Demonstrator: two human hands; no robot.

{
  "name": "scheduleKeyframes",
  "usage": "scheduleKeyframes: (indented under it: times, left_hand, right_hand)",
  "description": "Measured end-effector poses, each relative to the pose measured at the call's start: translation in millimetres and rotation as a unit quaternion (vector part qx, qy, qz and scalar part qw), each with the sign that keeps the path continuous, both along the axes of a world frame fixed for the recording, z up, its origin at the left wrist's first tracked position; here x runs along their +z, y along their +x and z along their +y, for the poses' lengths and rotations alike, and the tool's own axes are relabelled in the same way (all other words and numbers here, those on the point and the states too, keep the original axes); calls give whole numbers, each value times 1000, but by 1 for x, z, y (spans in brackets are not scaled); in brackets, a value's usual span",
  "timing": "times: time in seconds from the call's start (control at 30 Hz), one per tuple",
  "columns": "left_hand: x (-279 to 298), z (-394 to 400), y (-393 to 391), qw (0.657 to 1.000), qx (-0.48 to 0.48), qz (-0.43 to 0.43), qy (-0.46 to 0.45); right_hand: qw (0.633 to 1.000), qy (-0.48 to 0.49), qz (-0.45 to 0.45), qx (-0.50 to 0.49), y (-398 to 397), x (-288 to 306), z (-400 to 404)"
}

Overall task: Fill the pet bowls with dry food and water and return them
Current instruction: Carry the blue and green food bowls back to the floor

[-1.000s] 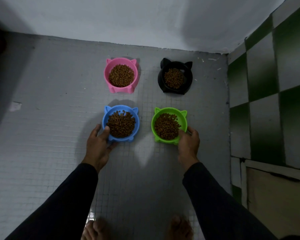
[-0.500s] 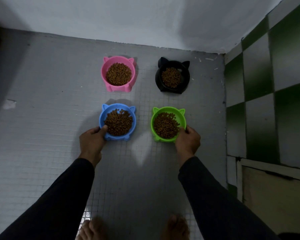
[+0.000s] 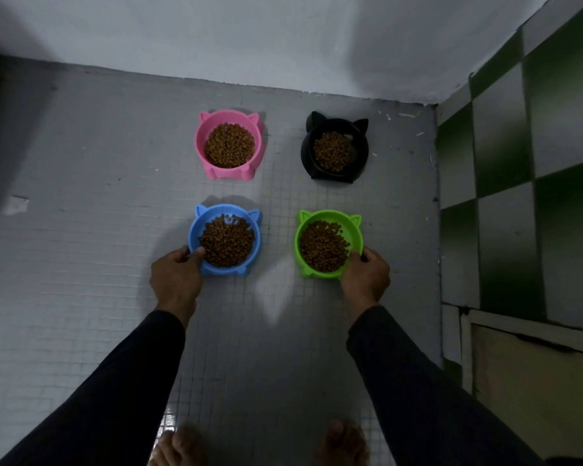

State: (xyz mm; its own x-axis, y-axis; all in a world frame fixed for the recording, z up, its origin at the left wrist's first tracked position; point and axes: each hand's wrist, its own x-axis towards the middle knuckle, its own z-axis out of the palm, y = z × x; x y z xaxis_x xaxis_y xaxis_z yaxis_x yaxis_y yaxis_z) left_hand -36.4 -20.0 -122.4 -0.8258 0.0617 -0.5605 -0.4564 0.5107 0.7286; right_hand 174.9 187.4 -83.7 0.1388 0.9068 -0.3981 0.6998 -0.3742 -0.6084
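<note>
Several cat-eared bowls of brown dry food stand on the grey tiled floor in a square. The pink bowl (image 3: 203,153) is far left, the black bowl (image 3: 306,153) far right. My left hand (image 3: 175,280) grips the near-left rim of the blue bowl (image 3: 196,227), thumb over the rim. My right hand (image 3: 364,277) grips the near-right rim of the green bowl (image 3: 302,230). Both near bowls rest on the floor.
A white wall (image 3: 283,38) runs behind the bowls. A green and white checked tiled wall (image 3: 519,163) closes the right side, with a pale panel (image 3: 535,391) low down. My bare feet (image 3: 340,445) show at the bottom edge.
My left hand has gone from open beside the blue bowl to curled over its rim. The right hand keeps its hold on the green bowl. The bowls stay in place.
</note>
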Motion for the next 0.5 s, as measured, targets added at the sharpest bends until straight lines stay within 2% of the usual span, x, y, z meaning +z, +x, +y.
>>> scheduleKeyframes:
  times: [0.33, 0.5]
  left_hand:
    - [0, -1, -1, 999, 8, 21, -31]
    - [-4, -3, -3, 1000, 23, 10, -17]
  right_hand:
    - [1000, -3, -16, 23, 5, 1, 4]
    - [999, -17, -34, 21, 6, 0, 3]
